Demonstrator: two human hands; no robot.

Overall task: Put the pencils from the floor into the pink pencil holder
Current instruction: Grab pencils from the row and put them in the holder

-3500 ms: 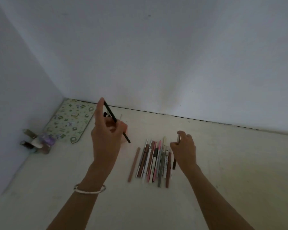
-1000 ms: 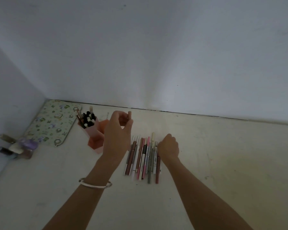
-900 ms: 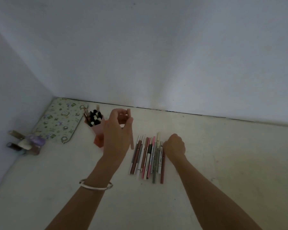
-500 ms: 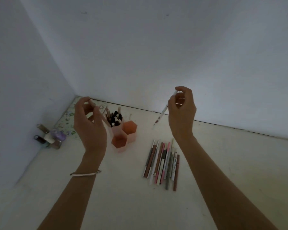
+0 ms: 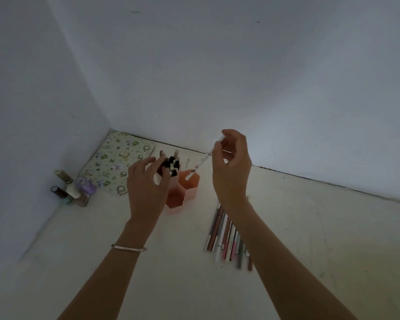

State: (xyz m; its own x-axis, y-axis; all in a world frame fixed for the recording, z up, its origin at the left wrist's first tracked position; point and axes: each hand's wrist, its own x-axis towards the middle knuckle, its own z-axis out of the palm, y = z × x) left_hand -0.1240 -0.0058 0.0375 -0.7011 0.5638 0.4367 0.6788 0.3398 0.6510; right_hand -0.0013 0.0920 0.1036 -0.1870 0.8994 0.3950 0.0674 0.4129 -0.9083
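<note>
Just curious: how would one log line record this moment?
right hand: pinches white pencil over pink pencil holder | left hand: at stored pencils | pencil row: floor

1. Two hands in shot: your left hand (image 5: 146,183) and your right hand (image 5: 232,167), with one bracelet (image 5: 128,248) on the left wrist
2. One pink pencil holder (image 5: 183,188), three hexagonal cells showing
3. One white pencil (image 5: 202,161), pinched in your right hand
4. Roughly ten floor pencils (image 5: 226,239) in a row; blur bars an exact count
5. One floral mat (image 5: 116,162)
6. About five small bottles (image 5: 72,190)
</note>
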